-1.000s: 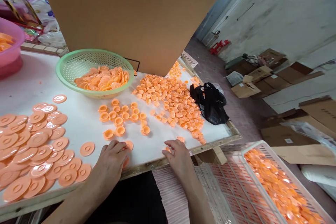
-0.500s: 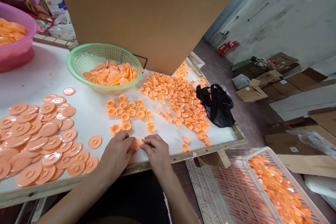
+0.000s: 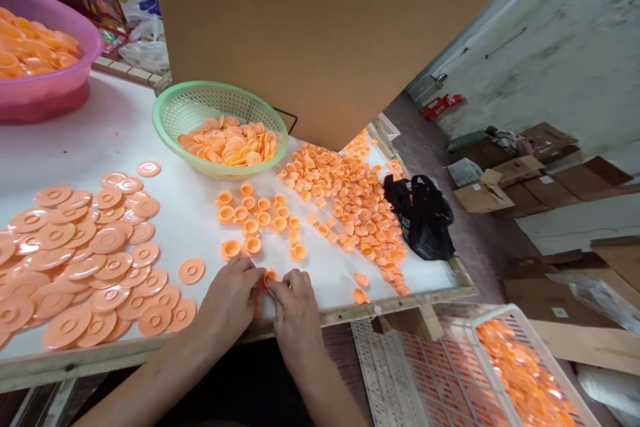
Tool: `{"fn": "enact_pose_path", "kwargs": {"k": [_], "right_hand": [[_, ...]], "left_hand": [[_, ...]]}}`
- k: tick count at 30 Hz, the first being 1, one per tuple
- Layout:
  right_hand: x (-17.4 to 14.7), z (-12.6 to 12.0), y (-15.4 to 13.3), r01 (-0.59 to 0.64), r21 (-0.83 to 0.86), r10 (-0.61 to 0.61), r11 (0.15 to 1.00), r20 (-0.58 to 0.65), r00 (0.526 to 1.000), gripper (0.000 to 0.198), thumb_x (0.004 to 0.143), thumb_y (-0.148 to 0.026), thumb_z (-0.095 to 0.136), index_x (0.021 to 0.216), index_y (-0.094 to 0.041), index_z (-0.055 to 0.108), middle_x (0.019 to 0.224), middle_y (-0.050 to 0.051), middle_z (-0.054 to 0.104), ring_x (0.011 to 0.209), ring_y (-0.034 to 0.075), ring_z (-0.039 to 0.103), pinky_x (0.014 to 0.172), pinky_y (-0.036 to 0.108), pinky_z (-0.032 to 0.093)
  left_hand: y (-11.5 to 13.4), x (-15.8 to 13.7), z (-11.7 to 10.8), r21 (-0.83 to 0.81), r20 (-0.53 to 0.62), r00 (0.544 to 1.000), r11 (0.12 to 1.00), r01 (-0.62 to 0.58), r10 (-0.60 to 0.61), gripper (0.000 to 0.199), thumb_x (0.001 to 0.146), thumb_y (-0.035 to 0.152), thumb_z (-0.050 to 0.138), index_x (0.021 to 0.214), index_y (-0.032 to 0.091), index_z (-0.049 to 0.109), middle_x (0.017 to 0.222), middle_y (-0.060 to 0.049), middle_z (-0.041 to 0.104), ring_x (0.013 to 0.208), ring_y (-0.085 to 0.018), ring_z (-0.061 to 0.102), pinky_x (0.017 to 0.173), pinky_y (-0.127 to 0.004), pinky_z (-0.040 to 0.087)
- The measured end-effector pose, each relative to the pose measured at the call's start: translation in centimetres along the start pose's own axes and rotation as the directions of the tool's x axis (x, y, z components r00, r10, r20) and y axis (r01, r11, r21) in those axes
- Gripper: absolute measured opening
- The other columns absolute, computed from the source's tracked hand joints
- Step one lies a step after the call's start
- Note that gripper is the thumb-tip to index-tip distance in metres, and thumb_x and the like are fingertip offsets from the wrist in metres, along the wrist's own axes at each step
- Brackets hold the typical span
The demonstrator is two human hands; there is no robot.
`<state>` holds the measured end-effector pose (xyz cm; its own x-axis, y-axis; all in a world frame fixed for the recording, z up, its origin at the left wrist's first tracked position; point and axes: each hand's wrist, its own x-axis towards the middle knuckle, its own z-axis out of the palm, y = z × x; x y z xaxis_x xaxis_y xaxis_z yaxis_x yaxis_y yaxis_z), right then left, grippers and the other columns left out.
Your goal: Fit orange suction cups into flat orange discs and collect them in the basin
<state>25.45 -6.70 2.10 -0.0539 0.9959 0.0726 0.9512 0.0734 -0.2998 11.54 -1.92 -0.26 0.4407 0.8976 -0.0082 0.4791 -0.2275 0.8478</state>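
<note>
Near the table's front edge, my left hand (image 3: 231, 295) and my right hand (image 3: 296, 307) pinch a small orange plastic toy cup (image 3: 271, 275) between their fingertips. The fingers cover much of it. Several similar orange cups (image 3: 251, 227) stand in a loose group just beyond my hands. Left of my left hand lies a single orange toy saucer (image 3: 191, 271), beside a wide spread of overlapping saucers (image 3: 95, 260). A large heap of small orange cups (image 3: 357, 203) covers the table to the right.
Behind the cups stands a green colander (image 3: 167, 121) holding orange discs, against a tall cardboard box (image 3: 310, 40). A pink basin (image 3: 55, 90) is at left, a black bag (image 3: 425, 220) at the right edge. A white crate (image 3: 543, 367) of orange pieces sits below the table.
The piece between my fingertips has turned, from its round face showing to its rim tipped upward. My hands have drawn slightly closer together. The whole view has shifted a little.
</note>
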Motion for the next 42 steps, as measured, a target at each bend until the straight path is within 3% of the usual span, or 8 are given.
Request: {"fn": "enact_pose_path", "kwargs": {"k": [7, 13, 17, 23, 26, 31, 35, 42], "right_hand": [[-0.4, 0.7, 1.0, 0.021, -0.047, -0.021, 0.999, 0.012, 1.000, 0.023, 0.092, -0.010, 0.048, 0.081, -0.020, 0.066, 0.077, 0.004, 0.054, 0.077, 0.019, 0.044, 0.067, 0.032, 0.035], [-1.0, 0.5, 0.4, -0.007, -0.135, 0.014, 0.991, 0.046, 0.999, 0.019, 0.089, -0.009, 0.053, 0.086, -0.022, 0.067, 0.077, 0.004, 0.059, 0.079, 0.022, 0.046, 0.067, 0.034, 0.034], [-1.2, -0.4, 0.3, -0.065, 0.158, 0.056, 0.985, 0.061, 0.997, 0.018, 0.085, -0.011, 0.060, 0.095, -0.023, 0.070, 0.083, 0.004, 0.060, 0.078, 0.019, 0.054, 0.068, 0.030, 0.043], [-0.9, -0.2, 0.6, -0.239, 0.665, 0.392, 0.707, -0.088, 0.916, 0.025, 0.077, -0.023, 0.071, 0.102, -0.021, 0.068, 0.097, 0.005, 0.064, 0.083, 0.017, 0.063, 0.070, 0.026, 0.053], [-0.4, -0.1, 0.3, -0.277, 0.742, 0.389, 0.610, 0.023, 0.921, 0.030, 0.076, -0.020, 0.068, 0.106, -0.020, 0.068, 0.098, 0.006, 0.068, 0.086, 0.019, 0.066, 0.077, 0.029, 0.055], [0.0, -0.9, -0.6, -0.238, 0.822, 0.363, 0.517, 0.041, 0.931, 0.027, 0.077, -0.017, 0.063, 0.105, -0.020, 0.065, 0.093, 0.003, 0.070, 0.087, 0.018, 0.067, 0.080, 0.028, 0.054], [-0.4, -1.2, -1.0, -0.171, 0.779, 0.300, 0.603, -0.023, 0.954, 0.027, 0.079, -0.012, 0.057, 0.102, -0.022, 0.067, 0.099, 0.003, 0.069, 0.091, 0.017, 0.066, 0.080, 0.027, 0.053], [-0.8, -0.7, -1.1, -0.064, 0.675, 0.272, 0.735, -0.208, 0.939, 0.040, 0.071, -0.002, 0.046, 0.095, -0.023, 0.069, 0.084, 0.000, 0.064, 0.078, 0.013, 0.062, 0.068, 0.021, 0.050]], "left_hand": [[0.3, 1.9, 0.6, -0.211, 0.010, 0.995, 0.972, 0.101, -0.101, 0.023, 0.084, 0.015, 0.054, 0.063, 0.015, 0.062, 0.074, -0.003, 0.061, 0.071, -0.014, 0.058, 0.067, -0.027, 0.044], [0.3, 2.1, 0.5, -0.282, 0.039, 0.977, 0.936, 0.211, -0.209, 0.017, 0.080, 0.016, 0.059, 0.065, 0.016, 0.065, 0.074, -0.002, 0.070, 0.075, -0.015, 0.064, 0.070, -0.026, 0.045], [0.4, 1.8, 0.4, -0.248, 0.039, 0.980, 0.948, 0.199, -0.196, 0.020, 0.084, 0.020, 0.056, 0.068, 0.017, 0.068, 0.073, -0.001, 0.070, 0.071, -0.015, 0.063, 0.067, -0.026, 0.044], [0.5, -0.2, 0.4, -0.177, -0.125, 0.992, 0.983, -0.048, 0.026, 0.026, 0.092, 0.024, 0.047, 0.075, 0.019, 0.066, 0.070, 0.000, 0.063, 0.065, -0.012, 0.058, 0.065, -0.024, 0.044], [0.6, -1.2, 0.2, -0.216, -0.201, 0.970, 0.960, -0.177, 0.134, 0.023, 0.094, 0.027, 0.046, 0.088, 0.022, 0.068, 0.085, -0.001, 0.066, 0.076, -0.012, 0.061, 0.069, -0.022, 0.048], [0.8, -1.3, -0.7, -0.295, -0.252, 0.964, 0.941, -0.163, 0.087, 0.038, 0.084, 0.036, 0.066, 0.121, 0.028, 0.061, 0.111, -0.001, 0.067, 0.091, -0.014, 0.063, 0.076, -0.022, 0.053], [1.4, -1.2, -0.9, -0.345, -0.166, 0.983, 0.928, -0.138, 0.084, 0.018, 0.088, 0.034, 0.062, 0.104, 0.029, 0.067, 0.097, 0.003, 0.070, 0.090, -0.013, 0.064, 0.081, -0.023, 0.052], [2.4, -2.1, -0.4, -0.179, -0.257, 0.944, 0.950, -0.255, 0.205, 0.013, 0.092, 0.024, 0.054, 0.102, 0.025, 0.063, 0.090, 0.001, 0.066, 0.084, -0.011, 0.063, 0.074, -0.020, 0.050]]}}
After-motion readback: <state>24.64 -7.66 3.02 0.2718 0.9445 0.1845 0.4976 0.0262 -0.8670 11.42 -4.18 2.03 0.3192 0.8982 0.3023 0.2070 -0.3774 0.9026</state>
